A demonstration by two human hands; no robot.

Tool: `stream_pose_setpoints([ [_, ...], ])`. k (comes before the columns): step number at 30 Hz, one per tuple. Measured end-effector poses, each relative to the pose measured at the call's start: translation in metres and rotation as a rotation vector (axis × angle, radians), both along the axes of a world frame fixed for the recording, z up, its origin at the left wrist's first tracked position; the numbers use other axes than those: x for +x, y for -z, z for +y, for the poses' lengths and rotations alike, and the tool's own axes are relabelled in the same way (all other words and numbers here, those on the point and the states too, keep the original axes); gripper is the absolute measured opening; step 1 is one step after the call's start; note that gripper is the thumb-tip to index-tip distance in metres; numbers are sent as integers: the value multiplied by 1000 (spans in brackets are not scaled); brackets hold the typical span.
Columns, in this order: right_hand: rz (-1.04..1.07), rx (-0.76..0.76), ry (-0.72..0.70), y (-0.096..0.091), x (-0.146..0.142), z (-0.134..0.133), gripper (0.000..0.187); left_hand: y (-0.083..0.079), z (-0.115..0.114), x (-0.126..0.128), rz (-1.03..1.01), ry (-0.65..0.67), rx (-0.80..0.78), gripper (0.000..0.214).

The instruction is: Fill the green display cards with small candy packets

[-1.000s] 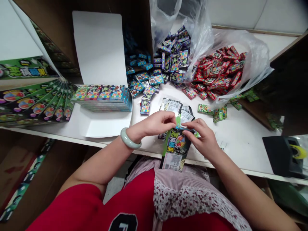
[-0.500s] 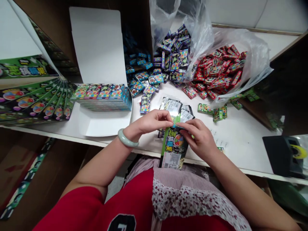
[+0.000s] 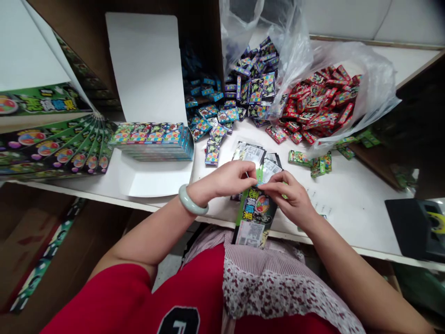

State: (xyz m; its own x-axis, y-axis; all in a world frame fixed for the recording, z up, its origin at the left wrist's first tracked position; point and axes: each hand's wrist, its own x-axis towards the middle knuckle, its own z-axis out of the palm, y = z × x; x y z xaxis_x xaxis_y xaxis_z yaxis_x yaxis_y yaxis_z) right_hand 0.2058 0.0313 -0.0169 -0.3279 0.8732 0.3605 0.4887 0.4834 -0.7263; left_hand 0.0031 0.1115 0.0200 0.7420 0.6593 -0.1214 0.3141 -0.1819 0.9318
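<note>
My left hand (image 3: 231, 178) and my right hand (image 3: 290, 197) both pinch the top edge of a green and black printed pouch (image 3: 255, 215) held over the near edge of the white table (image 3: 347, 204). The pouch hangs toward my lap, its barcode label at the bottom. A jade bangle (image 3: 192, 204) sits on my left wrist. Just beyond my hands lies a small stack of flat pouches (image 3: 255, 155), label side up.
An open white carton (image 3: 153, 178) holds a row of small boxes (image 3: 153, 139). Loose blue boxes (image 3: 212, 120), purple ones (image 3: 255, 79) and red ones (image 3: 318, 104) spill from clear bags. A few green boxes (image 3: 309, 162) lie right. Flat green cartons (image 3: 55, 148) fan out left; a black device (image 3: 415, 227) sits right.
My hands stay on the pouch top; the fingers have drawn closer together along its edge. The view shifted slightly.
</note>
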Motion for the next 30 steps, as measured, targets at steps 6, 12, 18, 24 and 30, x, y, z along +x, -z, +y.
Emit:
stream_pose_setpoints([
  [6, 18, -15, 109, 0, 2, -5, 32, 8, -12, -5, -150, -16, -109, 16],
  [12, -53, 38, 118, -2, 4, -5, 25, 23, -25, -8, -294, -163, -147, 13],
  [18, -94, 85, 74, -9, 0, -2, 23, 26, -29, -8, -320, -171, -165, 12],
  [24, -95, 85, 112, -11, -4, -3, 28, 23, -26, -4, -320, -259, -215, 11],
  [30, -137, 110, 67, -11, -3, -3, 32, 23, -15, -6, -296, -179, -266, 12],
])
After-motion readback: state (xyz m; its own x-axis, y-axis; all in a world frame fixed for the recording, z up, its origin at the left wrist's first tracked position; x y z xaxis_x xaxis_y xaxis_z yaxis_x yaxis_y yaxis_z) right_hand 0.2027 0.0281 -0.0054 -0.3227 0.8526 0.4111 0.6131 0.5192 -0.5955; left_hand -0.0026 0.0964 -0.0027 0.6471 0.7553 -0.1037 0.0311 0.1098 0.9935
